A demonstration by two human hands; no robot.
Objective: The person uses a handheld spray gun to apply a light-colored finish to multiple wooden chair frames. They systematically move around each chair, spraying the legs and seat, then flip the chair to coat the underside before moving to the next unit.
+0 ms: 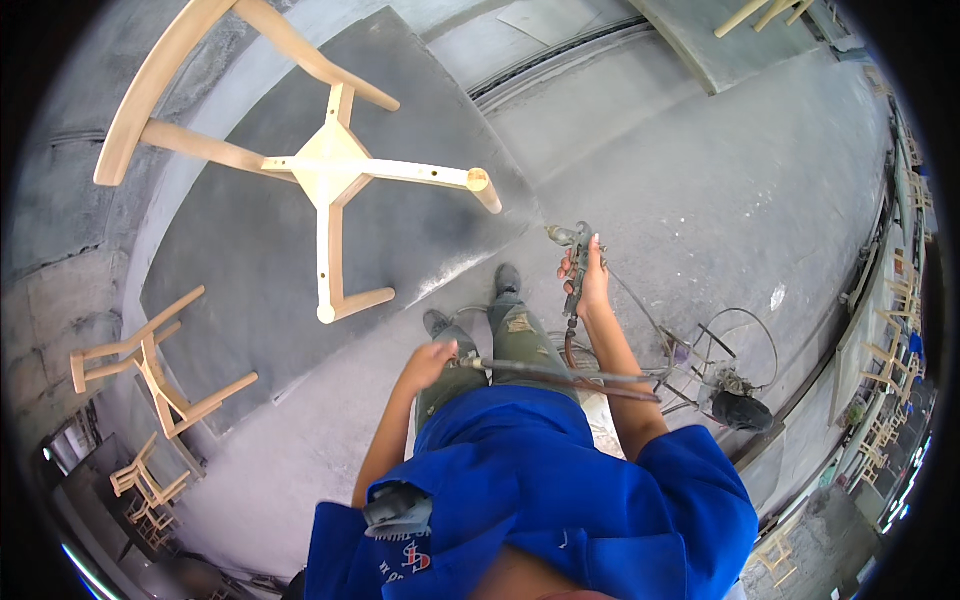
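Note:
My right hand is wrapped round the grip of a spray gun, held upright in front of me. The gun's nozzle points to the left and a hose hangs from its lower end. Closer to my body, my left hand is closed at the end of a dark hose with a metal fitting, which runs across my front to the right. A bare light wooden chair frame stands on a dark grey board ahead on the left, apart from both hands. Its crossed rails meet at a square centre.
The dark grey board has a corner near my feet. At the left stands another wooden chair frame. To my right, tangled hoses and a wire stand sit beside a dark rounded object. Several wooden frames line the far right edge.

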